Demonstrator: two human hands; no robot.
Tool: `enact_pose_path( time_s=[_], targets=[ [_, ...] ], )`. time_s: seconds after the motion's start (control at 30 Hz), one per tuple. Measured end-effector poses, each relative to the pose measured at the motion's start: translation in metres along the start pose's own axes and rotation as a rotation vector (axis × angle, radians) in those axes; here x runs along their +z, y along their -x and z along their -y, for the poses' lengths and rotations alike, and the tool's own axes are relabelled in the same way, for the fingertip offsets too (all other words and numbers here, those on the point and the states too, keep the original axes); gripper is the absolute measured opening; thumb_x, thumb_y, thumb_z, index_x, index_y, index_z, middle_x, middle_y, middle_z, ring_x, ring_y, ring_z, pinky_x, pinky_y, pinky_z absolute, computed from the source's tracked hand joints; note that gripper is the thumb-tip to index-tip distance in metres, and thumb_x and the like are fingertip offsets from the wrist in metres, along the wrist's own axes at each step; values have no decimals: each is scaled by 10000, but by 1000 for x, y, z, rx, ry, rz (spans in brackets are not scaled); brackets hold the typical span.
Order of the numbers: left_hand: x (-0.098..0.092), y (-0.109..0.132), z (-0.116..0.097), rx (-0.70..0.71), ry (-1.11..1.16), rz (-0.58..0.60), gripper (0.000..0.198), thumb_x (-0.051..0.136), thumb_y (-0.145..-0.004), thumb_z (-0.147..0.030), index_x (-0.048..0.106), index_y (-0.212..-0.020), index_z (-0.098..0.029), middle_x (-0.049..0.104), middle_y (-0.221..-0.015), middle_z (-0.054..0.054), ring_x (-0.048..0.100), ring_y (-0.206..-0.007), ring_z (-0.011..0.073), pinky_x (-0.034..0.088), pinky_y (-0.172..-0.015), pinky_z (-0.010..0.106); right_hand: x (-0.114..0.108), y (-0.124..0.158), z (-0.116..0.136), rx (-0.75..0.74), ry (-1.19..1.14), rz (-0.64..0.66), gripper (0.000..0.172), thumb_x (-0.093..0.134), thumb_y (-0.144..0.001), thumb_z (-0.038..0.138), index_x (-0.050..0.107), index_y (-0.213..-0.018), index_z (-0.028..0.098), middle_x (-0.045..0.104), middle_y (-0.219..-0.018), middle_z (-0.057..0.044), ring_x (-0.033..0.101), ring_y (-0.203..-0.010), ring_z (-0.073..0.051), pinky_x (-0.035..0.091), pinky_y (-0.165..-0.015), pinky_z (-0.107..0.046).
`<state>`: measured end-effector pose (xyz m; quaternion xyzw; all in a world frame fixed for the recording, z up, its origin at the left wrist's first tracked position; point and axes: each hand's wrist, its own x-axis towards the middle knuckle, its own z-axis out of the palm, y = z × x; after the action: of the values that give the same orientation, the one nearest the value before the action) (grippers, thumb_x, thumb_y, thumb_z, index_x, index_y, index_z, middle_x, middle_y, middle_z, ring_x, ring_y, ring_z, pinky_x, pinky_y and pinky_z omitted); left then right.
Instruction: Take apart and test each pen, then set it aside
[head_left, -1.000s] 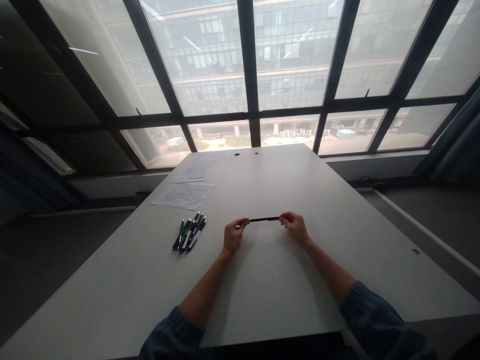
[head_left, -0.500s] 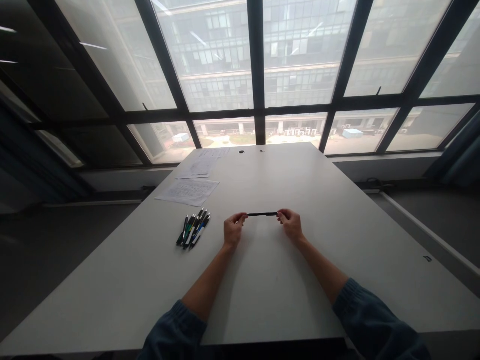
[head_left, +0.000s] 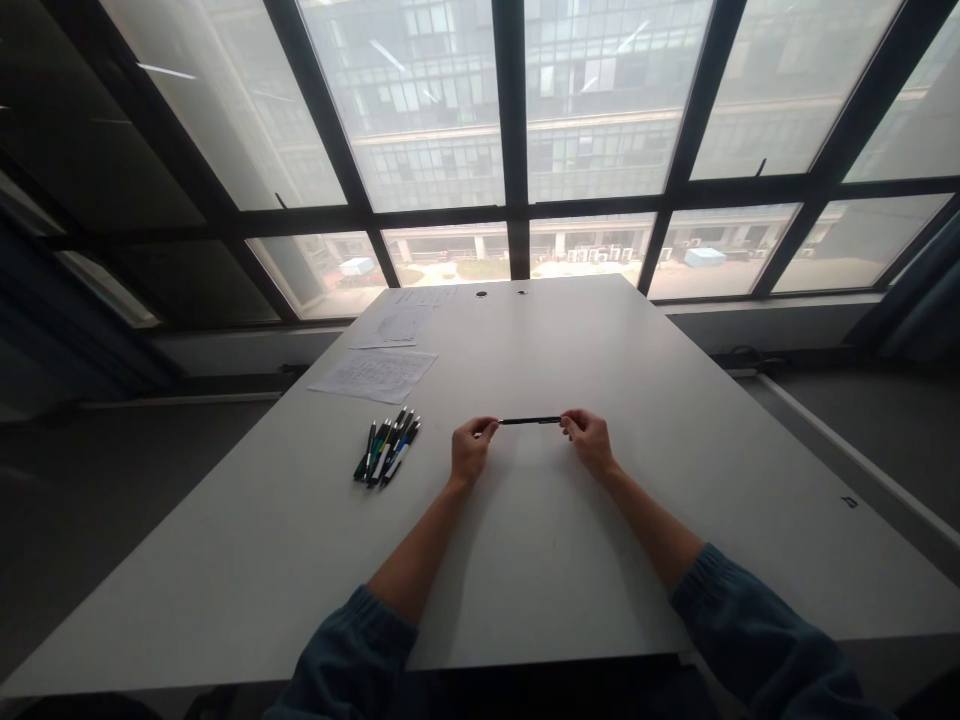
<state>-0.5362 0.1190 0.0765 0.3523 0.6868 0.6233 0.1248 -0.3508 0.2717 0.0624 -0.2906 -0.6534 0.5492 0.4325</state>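
Slim black stick-shaped pen [head_left: 530, 421], lying 9-to-3 o'clock over a smooth white table [head_left: 555, 570]. Left hand [head_left: 470, 452] pinches its 9 o'clock end, right hand [head_left: 590, 441] its 3 o'clock end; hands apart. From that pen: loose pile of slender dark pens [head_left: 388, 452], white, green and blue parts, near 9; marked white paper sheets [head_left: 375, 374] toward 10.

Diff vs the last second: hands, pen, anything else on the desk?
No clear change, just a slight camera shift. Nothing taken hold of or let go: bare left hand and bare right hand still hold the slim black pen by its ends. Loose pile of dark, slender pens and white paper sheets with markings stayed put.
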Motion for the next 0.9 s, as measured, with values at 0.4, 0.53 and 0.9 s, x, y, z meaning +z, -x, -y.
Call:
enact_pose_path(
  time_s=[0.4,0.53,0.9],
  targets=[
    [-1,2,-4,0,-5,-1,320,708,-765,-446,758,-884,-152,735,-824,83,651,-761,206,485,-700,307,-1,1,2,-6,4,-1,434,677,-747,569,679,-837,144,682,-706,-71,572,-590,-168,451,-540,-286],
    [-2,3,-4,-4,-4,-4,318,708,-766,-445,756,-878,-151,734,-817,84,651,-761,209,481,-697,308,0,1,3,-4,4,0,429,678,-748,565,680,-838,146,683,-708,-69,571,-590,-167,448,-538,-285],
    [-2,3,-6,3,-18,9,329,687,-789,-456,755,-886,-148,732,-823,88,651,-776,211,479,-703,307,0,1,3,0,15,1,420,663,-764,561,673,-835,147,682,-715,-79,577,-594,-174,453,-534,-286]
  ],
)
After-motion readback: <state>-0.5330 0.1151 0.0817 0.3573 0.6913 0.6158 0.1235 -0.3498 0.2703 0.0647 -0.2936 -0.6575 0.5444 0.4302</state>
